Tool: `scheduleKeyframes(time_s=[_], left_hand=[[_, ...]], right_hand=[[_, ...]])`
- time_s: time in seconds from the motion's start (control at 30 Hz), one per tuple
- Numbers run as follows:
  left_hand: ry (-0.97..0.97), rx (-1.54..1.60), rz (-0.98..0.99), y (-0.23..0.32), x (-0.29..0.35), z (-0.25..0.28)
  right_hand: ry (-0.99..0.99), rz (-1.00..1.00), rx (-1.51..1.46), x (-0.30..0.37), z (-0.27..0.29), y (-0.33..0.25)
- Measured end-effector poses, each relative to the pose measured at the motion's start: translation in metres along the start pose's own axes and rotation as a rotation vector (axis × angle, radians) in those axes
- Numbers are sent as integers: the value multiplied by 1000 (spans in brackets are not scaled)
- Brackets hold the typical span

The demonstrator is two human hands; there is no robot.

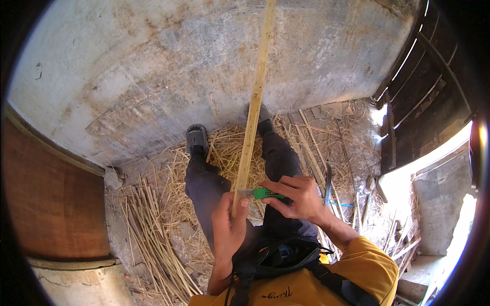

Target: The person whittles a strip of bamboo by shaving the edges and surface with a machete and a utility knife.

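Observation:
A long, flat, pale yellow strip (254,102), which looks like split bamboo, runs from my lap up past the top of the view. My left hand (228,224) is closed around its near end, thumb on top. In my right hand (298,199) is a green-handled box cutter (265,193), gripped between thumb and fingers. Its blade (246,194) lies across the strip just above my left thumb, against or very close to the surface. The exact contact of the edge is too small to tell.
Thin split strips (153,229) lie bundled at the left on straw-like shavings (224,158). A dark curved blade (328,183) sits at my right among more strips. A stained wall (178,66) stands ahead, a brown wooden panel (56,194) left, dark boards (429,86) right.

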State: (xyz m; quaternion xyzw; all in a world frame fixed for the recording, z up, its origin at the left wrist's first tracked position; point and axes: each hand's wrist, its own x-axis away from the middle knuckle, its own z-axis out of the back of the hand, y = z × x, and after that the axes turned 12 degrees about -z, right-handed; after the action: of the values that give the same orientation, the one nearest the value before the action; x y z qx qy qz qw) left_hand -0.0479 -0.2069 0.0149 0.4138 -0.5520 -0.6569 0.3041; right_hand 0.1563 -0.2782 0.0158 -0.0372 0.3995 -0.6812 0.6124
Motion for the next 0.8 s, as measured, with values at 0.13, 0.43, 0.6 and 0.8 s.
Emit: scheduleKeyframes(time_s=[0.13, 0.43, 0.6, 0.8], left_hand=[[-5, -26, 9, 2, 0, 1], [-2, -145, -132, -6, -1, 1], [49, -137, -81, 1, 0, -1], [73, -153, -95, -3, 1, -2]], right_hand=[[41, -34, -20, 2, -2, 1], [8, -63, 1, 2, 4, -10], [50, -95, -8, 5, 3, -15], [44, -148, -55, 9, 1, -21]])
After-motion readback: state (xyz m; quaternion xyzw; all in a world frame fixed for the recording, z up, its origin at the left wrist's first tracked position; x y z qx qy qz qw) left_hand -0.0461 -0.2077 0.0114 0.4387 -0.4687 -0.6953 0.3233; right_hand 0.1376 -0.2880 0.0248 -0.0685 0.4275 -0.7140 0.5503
